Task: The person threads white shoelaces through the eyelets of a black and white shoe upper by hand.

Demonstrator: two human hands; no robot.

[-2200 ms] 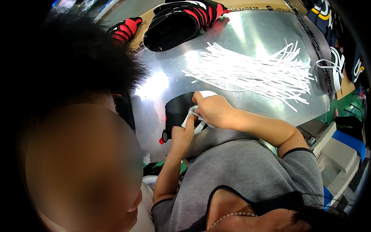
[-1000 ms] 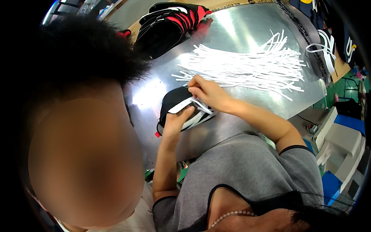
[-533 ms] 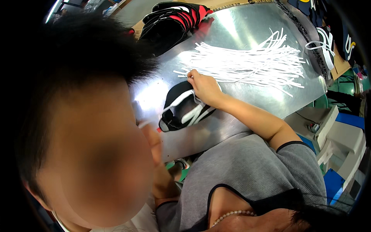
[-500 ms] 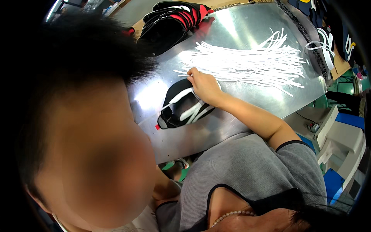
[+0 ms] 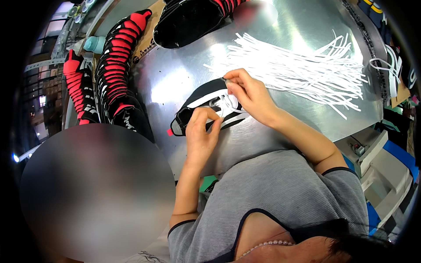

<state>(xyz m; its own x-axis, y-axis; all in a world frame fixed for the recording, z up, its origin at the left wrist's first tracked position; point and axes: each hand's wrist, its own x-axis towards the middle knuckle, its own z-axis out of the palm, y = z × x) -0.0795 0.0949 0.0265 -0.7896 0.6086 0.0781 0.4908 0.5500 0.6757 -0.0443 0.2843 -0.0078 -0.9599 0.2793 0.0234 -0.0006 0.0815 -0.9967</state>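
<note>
A black-and-white shoe upper [image 5: 204, 93] with a small red tab at its heel end lies on the metal table in front of me. White shoelace [image 5: 228, 103] runs in loops across its throat. My left hand [image 5: 202, 133] reaches over the near side, thumb and fingers pinched on the lace by the opening. At the far edge, the fingertips of my right hand [image 5: 253, 95] pinch the rim of the upper; whether a lace end is also between them is hard to see.
A wide bundle of white laces [image 5: 298, 72] lies beyond my right hand on the metal table [image 5: 151, 94]. More black uppers [image 5: 188, 26] sit at the far edge. Rows of red-and-black uppers [image 5: 118, 65] stand at left. A person's blurred head [image 5: 98, 193] is close at lower left.
My left hand has come into view and closed on the lace at the opening. My right hand stays at the upper's far edge. The other person's head has moved down, uncovering the rows at left.
</note>
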